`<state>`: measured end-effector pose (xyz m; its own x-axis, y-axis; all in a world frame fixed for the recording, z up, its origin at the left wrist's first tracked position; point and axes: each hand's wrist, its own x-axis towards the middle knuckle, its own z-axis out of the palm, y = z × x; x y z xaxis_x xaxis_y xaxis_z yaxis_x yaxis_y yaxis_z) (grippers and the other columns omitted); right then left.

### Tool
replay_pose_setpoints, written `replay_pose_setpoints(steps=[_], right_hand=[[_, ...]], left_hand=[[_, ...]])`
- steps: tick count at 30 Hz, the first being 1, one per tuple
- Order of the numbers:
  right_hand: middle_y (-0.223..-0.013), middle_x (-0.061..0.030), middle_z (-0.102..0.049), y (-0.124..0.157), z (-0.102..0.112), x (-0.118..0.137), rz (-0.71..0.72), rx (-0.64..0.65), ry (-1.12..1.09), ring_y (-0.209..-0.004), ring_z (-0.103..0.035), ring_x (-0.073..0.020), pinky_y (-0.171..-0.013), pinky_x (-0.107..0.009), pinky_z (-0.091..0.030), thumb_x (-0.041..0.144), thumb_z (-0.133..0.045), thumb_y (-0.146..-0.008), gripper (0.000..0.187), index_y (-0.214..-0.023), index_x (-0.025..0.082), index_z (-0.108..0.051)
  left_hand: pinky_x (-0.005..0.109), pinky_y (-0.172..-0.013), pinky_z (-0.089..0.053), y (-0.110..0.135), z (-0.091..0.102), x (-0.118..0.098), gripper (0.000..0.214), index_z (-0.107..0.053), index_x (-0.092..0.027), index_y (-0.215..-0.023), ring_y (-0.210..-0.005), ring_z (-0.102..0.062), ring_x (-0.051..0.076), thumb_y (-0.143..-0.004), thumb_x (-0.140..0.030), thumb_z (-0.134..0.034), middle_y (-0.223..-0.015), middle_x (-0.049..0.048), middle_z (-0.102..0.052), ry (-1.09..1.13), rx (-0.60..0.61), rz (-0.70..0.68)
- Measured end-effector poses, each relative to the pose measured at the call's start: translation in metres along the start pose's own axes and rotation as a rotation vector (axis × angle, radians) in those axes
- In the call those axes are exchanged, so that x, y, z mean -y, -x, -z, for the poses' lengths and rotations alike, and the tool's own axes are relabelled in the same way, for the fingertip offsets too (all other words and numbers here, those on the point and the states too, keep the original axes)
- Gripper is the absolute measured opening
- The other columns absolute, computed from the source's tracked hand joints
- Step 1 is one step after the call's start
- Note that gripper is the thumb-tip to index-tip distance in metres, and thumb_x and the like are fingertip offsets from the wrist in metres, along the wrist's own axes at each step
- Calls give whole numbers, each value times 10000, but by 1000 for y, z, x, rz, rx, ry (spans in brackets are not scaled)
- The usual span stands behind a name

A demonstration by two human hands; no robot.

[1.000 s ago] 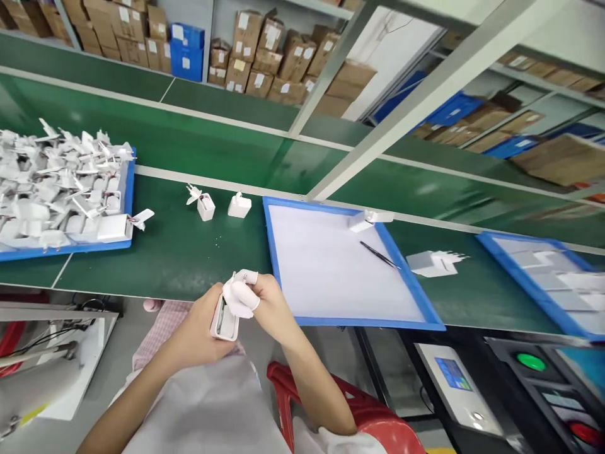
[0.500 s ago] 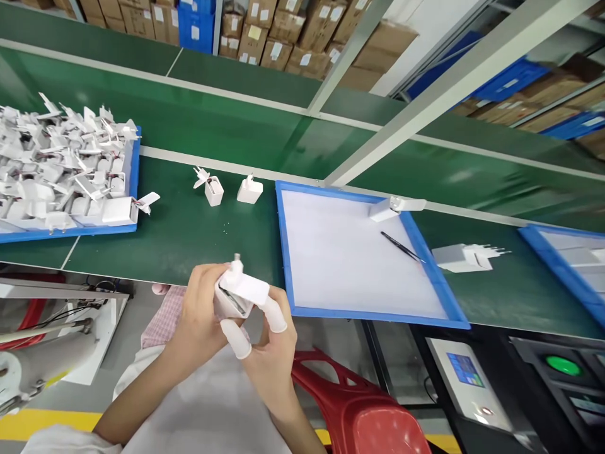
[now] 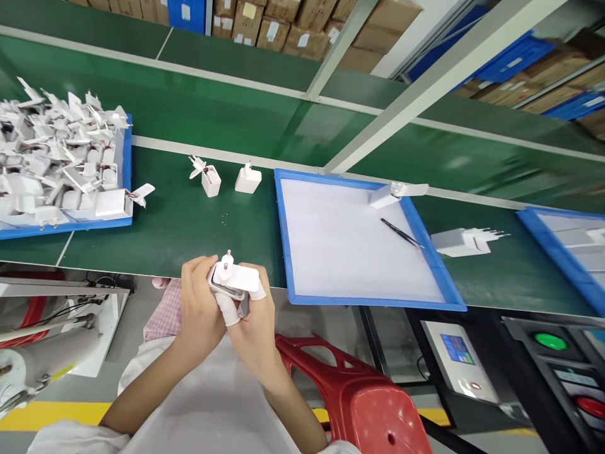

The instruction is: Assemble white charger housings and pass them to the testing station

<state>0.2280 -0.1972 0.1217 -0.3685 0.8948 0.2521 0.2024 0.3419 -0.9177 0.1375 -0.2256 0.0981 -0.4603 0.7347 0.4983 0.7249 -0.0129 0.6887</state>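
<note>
A long green workbench (image 3: 165, 246) crosses the scene; at its left, a blue-rimmed tray (image 3: 66, 228) is heaped with white plastic plug units, many gaping with covers askew, so much work seems left. At centre right, a white-floored, blue-edged tray (image 3: 345, 252) carries one white unit with a jutting cover (image 3: 385, 195) in its far right corner. A red plastic chair (image 3: 382, 410) stands near right, below the bench edge. At the near edge, the left hand (image 3: 201, 302) curls its fingers closed around a boxy white plastic case (image 3: 228, 291); the right hand (image 3: 258, 343), thumb and index in white finger cots, pinches its flat white plug cover (image 3: 239, 276). That cover lies over the opening with a dark gap along its near side, so closing looks unfinished; the fingers hide any obstruction. Beyond are two small white units (image 3: 211, 181), black tweezers (image 3: 401, 232) in the centre-right tray, and scattered white specks.
</note>
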Motion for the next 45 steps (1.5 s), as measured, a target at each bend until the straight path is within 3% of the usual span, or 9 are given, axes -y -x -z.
replay_pose_setpoints(steps=[5,9,12,19,25,30,35,40,45], right_hand=[[-1137,-56,-497,3,6,0,25,46,109,-1035,-548,-183,-814,-288,-509,177,-522,-956,269,-1210,267,-513],[-1117,-64,-490,2,11,-4,13,81,128,-1012,-547,-186,-812,-305,-512,145,-485,-959,277,-1212,255,-503],[-1140,-79,-490,0,9,-13,46,119,72,-1020,-555,-193,-809,-317,-520,146,-462,-958,252,-1193,231,-484],[-1122,-52,-583,5,4,-19,23,-76,164,-968,-607,-189,-791,-287,-540,267,-636,-916,315,-1216,266,-538],[-1128,-68,-607,11,3,-19,45,-97,242,-915,-640,-188,-760,-275,-542,318,-593,-952,269,-1214,260,-569],[-1121,-68,-586,6,6,-21,-94,32,271,-867,-637,-182,-700,-268,-524,377,-562,-970,278,-1211,240,-549],[-1048,-67,-566,-12,10,-30,-94,115,151,-807,-605,-178,-724,-292,-524,287,-567,-937,207,-1122,194,-562],[-1064,-54,-573,-19,8,-34,-115,84,17,-883,-606,-179,-699,-263,-534,192,-597,-856,269,-1123,199,-576],[-1032,-39,-583,-17,7,-29,-110,100,31,-781,-587,-156,-700,-262,-530,167,-555,-866,288,-1147,216,-601]], left_hand=[[380,-855,-507,3,7,-2,620,-334,-186,-1363,-1135,-493,260,-811,-205,-615,-1224,153,-418,74,189,59],[370,-884,-505,6,10,-3,678,-286,-195,-1410,-1169,-483,252,-802,-155,-582,-1262,153,-396,88,290,65],[349,-865,-505,5,8,-1,619,-347,-219,-1370,-1137,-502,233,-801,-120,-570,-1249,129,-417,86,271,94],[292,-740,-497,-1,1,0,483,-475,-251,-1098,-965,-555,189,-703,-183,-745,-1084,41,-481,198,97,262],[309,-741,-486,2,-4,4,479,-505,-240,-1066,-950,-541,198,-667,-200,-766,-1057,45,-474,191,1,238],[297,-765,-481,1,-6,5,494,-517,-252,-1096,-969,-539,186,-670,-147,-745,-1077,38,-483,185,38,230],[303,-757,-483,-4,-11,10,482,-508,-231,-1090,-980,-554,199,-673,-141,-732,-1086,46,-503,176,144,306],[310,-780,-488,-9,-12,15,537,-472,-224,-1133,-996,-572,202,-673,-205,-750,-1148,51,-524,261,288,440],[309,-782,-485,-7,-11,12,503,-488,-232,-1116,-1015,-565,206,-683,-191,-740,-1140,47,-506,216,264,404]])
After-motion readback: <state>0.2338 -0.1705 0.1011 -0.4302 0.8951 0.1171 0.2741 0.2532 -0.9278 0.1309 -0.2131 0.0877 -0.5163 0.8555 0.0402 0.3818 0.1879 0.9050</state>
